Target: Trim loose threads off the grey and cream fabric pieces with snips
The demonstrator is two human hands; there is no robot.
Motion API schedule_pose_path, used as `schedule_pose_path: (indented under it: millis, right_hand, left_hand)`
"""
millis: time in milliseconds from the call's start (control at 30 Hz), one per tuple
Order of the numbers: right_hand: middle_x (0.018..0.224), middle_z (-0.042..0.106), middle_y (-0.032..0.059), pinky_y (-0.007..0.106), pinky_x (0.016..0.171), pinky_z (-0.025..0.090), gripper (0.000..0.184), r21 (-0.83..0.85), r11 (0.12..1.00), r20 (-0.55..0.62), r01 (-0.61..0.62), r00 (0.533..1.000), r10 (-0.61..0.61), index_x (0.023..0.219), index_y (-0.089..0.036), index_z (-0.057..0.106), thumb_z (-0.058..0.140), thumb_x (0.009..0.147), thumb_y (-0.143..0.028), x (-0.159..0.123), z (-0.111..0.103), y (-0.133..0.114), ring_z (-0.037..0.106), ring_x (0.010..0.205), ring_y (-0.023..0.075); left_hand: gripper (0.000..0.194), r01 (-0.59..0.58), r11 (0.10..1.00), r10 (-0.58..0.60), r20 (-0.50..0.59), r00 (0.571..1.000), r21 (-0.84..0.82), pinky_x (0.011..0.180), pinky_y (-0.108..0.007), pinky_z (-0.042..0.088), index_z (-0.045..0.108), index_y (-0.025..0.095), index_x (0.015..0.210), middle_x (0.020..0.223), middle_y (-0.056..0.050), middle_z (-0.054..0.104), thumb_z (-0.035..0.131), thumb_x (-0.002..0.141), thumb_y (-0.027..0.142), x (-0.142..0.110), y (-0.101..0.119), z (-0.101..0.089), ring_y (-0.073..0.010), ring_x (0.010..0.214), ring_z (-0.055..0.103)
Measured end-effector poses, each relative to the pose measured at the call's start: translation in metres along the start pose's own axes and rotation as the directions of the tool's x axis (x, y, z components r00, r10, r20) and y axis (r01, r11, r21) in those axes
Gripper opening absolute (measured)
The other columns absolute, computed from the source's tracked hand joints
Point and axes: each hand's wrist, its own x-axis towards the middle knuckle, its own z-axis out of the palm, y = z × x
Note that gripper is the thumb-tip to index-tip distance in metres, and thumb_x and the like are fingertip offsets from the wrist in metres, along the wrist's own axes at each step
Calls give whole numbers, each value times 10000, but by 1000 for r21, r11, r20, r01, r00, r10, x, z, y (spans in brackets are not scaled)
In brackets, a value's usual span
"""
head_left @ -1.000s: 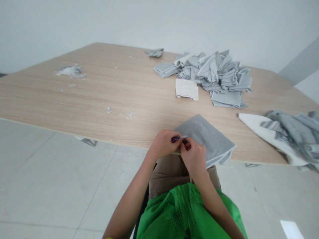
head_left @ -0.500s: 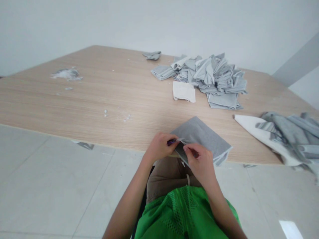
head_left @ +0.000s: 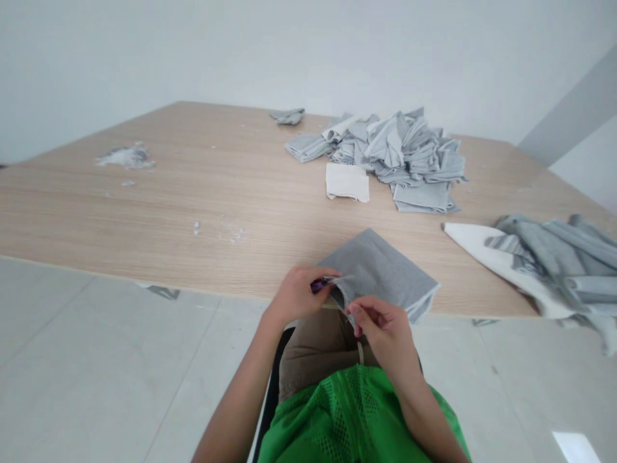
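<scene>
A folded grey cloth (head_left: 380,273) lies at the near edge of the wooden table (head_left: 202,186), its corner hanging over. My left hand (head_left: 294,297) is closed round a small purple-handled tool (head_left: 319,284) whose metal tip touches the cloth's near corner. My right hand (head_left: 385,321) sits just below the table edge, fingers pinched together on a thin thread or bit of cloth at that corner; what it pinches is too small to name. Beneath my hands are my tan trousers and green top.
A heap of folded grey cloths (head_left: 405,154) lies at the back of the table, with a white folded piece (head_left: 347,182) in front of it. More grey and white cloths (head_left: 544,257) are piled at the right edge. Lint scraps (head_left: 125,156) lie at the far left.
My right hand has drawn back from the cloth's corner toward my body, below the table edge. My left hand with the tool has shifted slightly left and down. The view has tilted a little.
</scene>
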Motion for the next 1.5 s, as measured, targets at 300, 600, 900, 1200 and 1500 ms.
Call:
schedule_pose_path:
  millis: [300, 600, 900, 1200, 1500]
  right_hand:
    - [605, 636, 0, 224, 491, 409, 200, 67, 996, 120, -62, 991, 54, 761, -170, 728, 683, 856, -340, -6, -6, 8, 557, 516, 115]
    - [574, 573, -16, 224, 489, 339, 230, 1, 998, 169, -58, 984, 57, 751, -159, 703, 652, 882, -340, -10, -3, 11, 482, 514, 100]
    - [598, 566, -14, 238, 499, 336, 211, -46, 999, 185, -24, 982, 32, 754, -159, 695, 630, 884, -312, -12, -2, 9, 473, 525, 107]
    - [589, 541, -25, 230, 492, 325, 209, -32, 999, 192, -19, 981, 25, 751, -158, 689, 636, 882, -312, -12, -2, 10, 447, 522, 96]
    - [601, 544, -26, 228, 503, 326, 194, -53, 999, 197, -4, 980, 14, 747, -161, 691, 630, 884, -284, -12, -2, 7, 448, 534, 91]
  left_hand:
    - [402, 154, 955, -118, 150, 982, -252, 538, -225, 362, 667, 194, 1260, 689, 11, 563, 618, 865, 254, -38, 14, -41, -124, 593, 469]
    - [437, 553, 675, -424, 356, 832, -488, 534, -218, 312, 613, 164, 1050, 715, 37, 431, 415, 1010, 551, -76, 48, -11, -110, 622, 387]
    - [537, 590, 718, -501, 315, 806, -369, 500, -226, 270, 704, 146, 1011, 670, 18, 455, 410, 981, 596, -62, 52, -11, -134, 612, 388]
    - [592, 638, 690, -533, 357, 767, -343, 510, -223, 265, 693, 131, 891, 658, 21, 432, 406, 963, 644, -63, 46, -8, -125, 619, 384]
    - [545, 627, 699, -537, 327, 778, -344, 580, -236, 346, 730, 149, 970, 664, 20, 483, 437, 966, 609, -64, 48, -14, -146, 659, 447]
